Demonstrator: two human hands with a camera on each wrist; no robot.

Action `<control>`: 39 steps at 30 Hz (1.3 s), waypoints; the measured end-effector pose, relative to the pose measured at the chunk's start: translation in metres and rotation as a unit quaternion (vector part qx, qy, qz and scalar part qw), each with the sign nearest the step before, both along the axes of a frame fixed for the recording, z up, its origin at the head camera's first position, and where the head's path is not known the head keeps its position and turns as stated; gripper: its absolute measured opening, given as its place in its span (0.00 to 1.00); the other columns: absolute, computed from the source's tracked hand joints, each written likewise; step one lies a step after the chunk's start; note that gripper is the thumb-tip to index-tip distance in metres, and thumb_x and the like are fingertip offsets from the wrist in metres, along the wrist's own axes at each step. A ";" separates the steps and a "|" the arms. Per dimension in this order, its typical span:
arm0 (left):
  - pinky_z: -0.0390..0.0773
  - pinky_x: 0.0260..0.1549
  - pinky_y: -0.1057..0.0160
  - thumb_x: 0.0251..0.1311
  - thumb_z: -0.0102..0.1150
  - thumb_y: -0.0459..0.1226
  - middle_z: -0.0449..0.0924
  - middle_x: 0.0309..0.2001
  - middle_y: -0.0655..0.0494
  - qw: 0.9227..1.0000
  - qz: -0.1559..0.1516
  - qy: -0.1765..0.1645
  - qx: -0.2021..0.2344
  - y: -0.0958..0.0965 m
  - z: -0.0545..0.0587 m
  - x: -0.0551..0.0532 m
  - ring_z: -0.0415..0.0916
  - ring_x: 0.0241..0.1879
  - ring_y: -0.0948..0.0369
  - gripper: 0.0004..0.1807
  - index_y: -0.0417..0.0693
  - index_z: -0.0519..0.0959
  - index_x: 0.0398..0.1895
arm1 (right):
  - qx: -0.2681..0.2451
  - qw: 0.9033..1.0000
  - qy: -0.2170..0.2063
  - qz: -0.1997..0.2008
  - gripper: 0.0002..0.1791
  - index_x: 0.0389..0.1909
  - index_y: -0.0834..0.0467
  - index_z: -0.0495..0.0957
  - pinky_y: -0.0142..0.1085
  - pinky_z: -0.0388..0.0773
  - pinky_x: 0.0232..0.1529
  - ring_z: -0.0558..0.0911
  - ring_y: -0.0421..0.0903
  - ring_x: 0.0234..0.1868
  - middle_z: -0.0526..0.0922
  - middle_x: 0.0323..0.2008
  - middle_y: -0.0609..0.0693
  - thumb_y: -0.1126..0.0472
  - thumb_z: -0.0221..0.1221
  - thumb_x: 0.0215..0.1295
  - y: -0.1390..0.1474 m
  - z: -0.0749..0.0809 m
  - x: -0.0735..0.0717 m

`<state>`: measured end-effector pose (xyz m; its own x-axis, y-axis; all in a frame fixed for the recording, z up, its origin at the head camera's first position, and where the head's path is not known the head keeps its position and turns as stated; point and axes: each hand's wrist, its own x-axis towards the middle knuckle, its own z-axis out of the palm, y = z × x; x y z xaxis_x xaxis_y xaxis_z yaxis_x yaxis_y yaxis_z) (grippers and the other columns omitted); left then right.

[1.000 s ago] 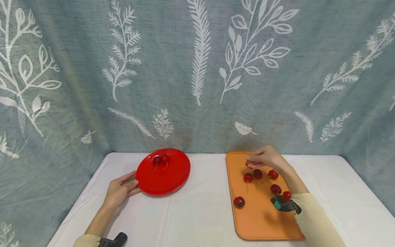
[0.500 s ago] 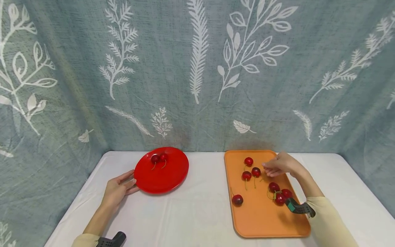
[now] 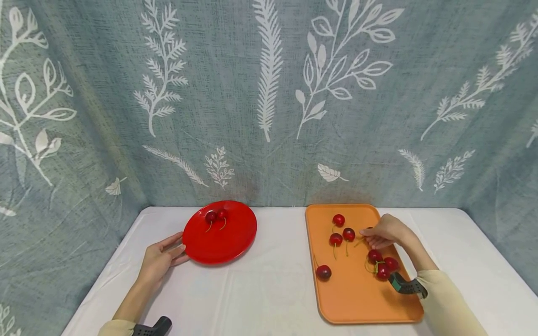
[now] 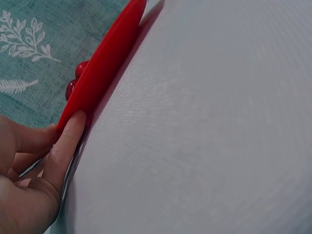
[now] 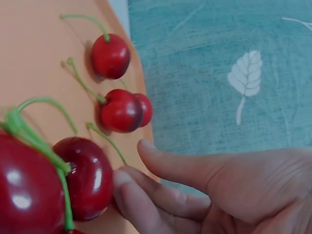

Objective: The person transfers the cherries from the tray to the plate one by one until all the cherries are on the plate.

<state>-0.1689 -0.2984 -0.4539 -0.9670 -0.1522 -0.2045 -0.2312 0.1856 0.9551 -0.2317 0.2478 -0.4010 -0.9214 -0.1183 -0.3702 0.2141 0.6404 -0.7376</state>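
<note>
Someone's right hand [image 3: 387, 231] has shifted rightward over the orange tray [image 3: 349, 298] to a cherry [image 3: 370, 228], grip unclear from here, while the left hand [image 3: 158, 260] pinches the red plate [image 3: 222, 242].

Seen from the head and from both wrists.
Looking forward and down from the head, over counter [image 3: 277, 280] and curtain [image 3: 235, 84]; nearer at left, skimming low past the plate [image 4: 105, 63], shared with the head; very close at right, facing cherries [image 5: 111, 58] and tray [image 5: 34, 44], likewise shared.
</note>
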 end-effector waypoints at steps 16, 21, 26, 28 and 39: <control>0.82 0.42 0.70 0.72 0.48 0.32 0.58 0.70 0.30 1.000 -0.007 0.013 -0.007 0.003 0.000 0.000 0.84 0.42 0.66 0.30 0.33 0.55 0.74 | -0.010 0.999 0.003 -0.046 0.12 0.23 0.71 0.81 0.31 0.82 0.21 0.82 0.41 0.15 0.82 0.14 0.51 0.66 0.66 0.60 0.013 -0.007 -0.002; 0.82 0.42 0.70 0.72 0.48 0.31 0.59 0.69 0.30 1.000 -0.007 0.015 -0.013 0.003 0.000 -0.002 0.84 0.43 0.66 0.29 0.33 0.56 0.73 | -0.054 0.997 0.008 -0.056 0.10 0.27 0.75 0.81 0.31 0.83 0.24 0.84 0.41 0.18 0.83 0.16 0.51 0.68 0.64 0.61 0.018 -0.007 -0.003; 0.82 0.42 0.69 0.72 0.48 0.31 0.59 0.69 0.29 1.000 -0.009 0.009 -0.005 0.003 0.000 -0.003 0.84 0.42 0.65 0.29 0.32 0.56 0.73 | -0.098 0.993 0.026 -0.054 0.13 0.35 0.80 0.80 0.32 0.84 0.27 0.85 0.41 0.21 0.85 0.20 0.52 0.69 0.61 0.64 0.022 -0.007 -0.004; 0.82 0.42 0.69 0.72 0.48 0.31 0.60 0.69 0.30 1.000 -0.007 0.007 -0.002 0.002 0.000 -0.003 0.84 0.42 0.65 0.29 0.33 0.56 0.73 | -0.112 0.992 0.032 -0.050 0.15 0.38 0.81 0.79 0.32 0.85 0.29 0.85 0.41 0.23 0.85 0.21 0.51 0.68 0.60 0.66 0.023 -0.007 -0.004; 0.82 0.42 0.69 0.72 0.47 0.31 0.60 0.69 0.30 1.000 -0.003 0.008 0.001 -0.001 -0.001 -0.002 0.84 0.43 0.64 0.29 0.33 0.56 0.73 | -0.195 0.979 0.034 -0.056 0.21 0.52 0.84 0.71 0.36 0.84 0.40 0.88 0.43 0.32 0.87 0.30 0.52 0.67 0.56 0.70 0.015 -0.003 -0.009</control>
<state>-0.1705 -0.2993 -0.4547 -0.9710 -0.1454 -0.1897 -0.2151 0.1858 0.9588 -0.2410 0.2627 -0.4039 -0.9573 -0.1358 -0.2552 0.2093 0.2836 -0.9358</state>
